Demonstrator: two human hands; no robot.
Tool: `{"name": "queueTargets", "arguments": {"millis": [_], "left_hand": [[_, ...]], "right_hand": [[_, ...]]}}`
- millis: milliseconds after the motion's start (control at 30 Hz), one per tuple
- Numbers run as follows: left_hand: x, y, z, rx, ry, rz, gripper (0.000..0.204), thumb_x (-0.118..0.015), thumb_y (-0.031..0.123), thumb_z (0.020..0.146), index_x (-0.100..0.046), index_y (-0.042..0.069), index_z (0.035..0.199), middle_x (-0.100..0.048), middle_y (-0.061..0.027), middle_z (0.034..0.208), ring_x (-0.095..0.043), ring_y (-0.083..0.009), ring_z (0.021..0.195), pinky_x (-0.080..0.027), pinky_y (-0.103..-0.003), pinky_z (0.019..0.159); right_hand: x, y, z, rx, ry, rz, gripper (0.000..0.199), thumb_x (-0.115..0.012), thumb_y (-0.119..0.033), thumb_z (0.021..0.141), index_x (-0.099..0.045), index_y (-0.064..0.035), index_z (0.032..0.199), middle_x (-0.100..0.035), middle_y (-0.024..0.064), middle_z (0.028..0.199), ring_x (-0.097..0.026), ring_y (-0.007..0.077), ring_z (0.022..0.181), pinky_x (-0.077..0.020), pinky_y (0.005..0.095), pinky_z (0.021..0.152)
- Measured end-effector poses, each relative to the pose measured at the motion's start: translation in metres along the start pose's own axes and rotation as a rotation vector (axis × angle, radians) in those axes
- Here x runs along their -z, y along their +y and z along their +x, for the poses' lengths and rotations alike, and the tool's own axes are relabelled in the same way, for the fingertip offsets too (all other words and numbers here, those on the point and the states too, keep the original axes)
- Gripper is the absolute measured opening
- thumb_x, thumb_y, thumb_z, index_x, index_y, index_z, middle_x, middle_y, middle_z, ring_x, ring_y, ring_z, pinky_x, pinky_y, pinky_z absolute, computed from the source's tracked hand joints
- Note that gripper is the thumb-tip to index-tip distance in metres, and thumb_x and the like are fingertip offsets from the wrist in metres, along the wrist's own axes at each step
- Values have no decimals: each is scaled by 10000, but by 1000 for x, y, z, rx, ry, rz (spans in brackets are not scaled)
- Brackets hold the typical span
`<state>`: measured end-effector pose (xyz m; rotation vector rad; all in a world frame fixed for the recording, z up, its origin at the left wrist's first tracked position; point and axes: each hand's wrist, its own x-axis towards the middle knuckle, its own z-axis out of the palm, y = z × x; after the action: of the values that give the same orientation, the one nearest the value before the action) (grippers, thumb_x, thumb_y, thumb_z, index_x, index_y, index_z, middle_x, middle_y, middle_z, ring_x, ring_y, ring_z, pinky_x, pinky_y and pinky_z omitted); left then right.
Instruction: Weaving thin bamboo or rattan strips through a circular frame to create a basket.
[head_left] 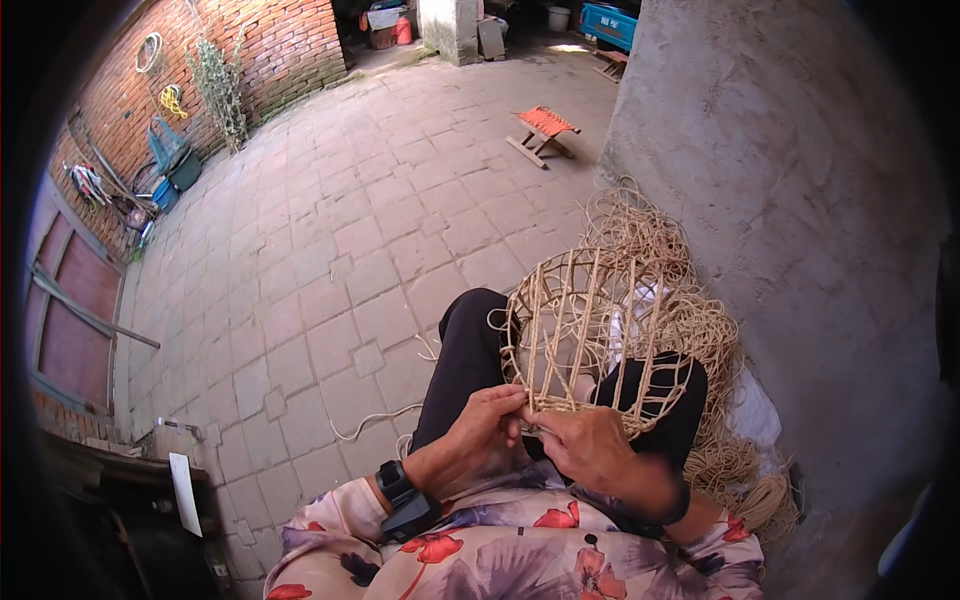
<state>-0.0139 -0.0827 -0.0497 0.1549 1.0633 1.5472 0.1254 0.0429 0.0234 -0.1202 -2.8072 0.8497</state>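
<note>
A round, open-mesh basket frame (591, 300) of tan cord rests across my lap, its ribs crossed by thin strands. My left hand (485, 422) pinches the near rim of this frame, thumb and fingertips pressed together. Close beside it, my right hand (592, 448) is closed on the same rim, the fingertips of both hands almost meeting. Whatever loose strand lies between the fingertips is too small to make out. A large tangled pile of tan cord (708, 335) lies to the right, against the frame and my leg.
White sacking (755, 410) shows under the cord, beside a grey wall (790, 200) on the right. A loose cord (375, 418) trails on the paving (330, 250) at left. A folding stool (545, 125) with an orange seat stands ahead. Buckets (183, 170) stand along the brick wall.
</note>
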Motion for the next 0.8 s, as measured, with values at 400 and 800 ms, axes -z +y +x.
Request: {"name": "queueTargets", "arguments": {"millis": [400, 800], "left_hand": [[-8, -1, -1, 96, -108, -193, 185, -437, 209, 1029, -580, 94, 1060, -472, 59, 623, -304, -36, 461, -344, -204, 485], [-7, -16, 2, 41, 69, -281, 104, -541, 209, 969, -578, 132, 911, -446, 64, 617, -345, -51, 500, -335, -226, 508]], "right_hand": [[24, 4, 37, 76, 57, -374, 85, -625, -93, 784, -553, -64, 748, -593, 140, 604, -641, 319, 580, -474, 411, 497], [11, 41, 52, 44, -188, -209, 125, -637, -171, 796, -660, -89, 888, -638, 138, 665, -651, 349, 661, -488, 452, 600]]}}
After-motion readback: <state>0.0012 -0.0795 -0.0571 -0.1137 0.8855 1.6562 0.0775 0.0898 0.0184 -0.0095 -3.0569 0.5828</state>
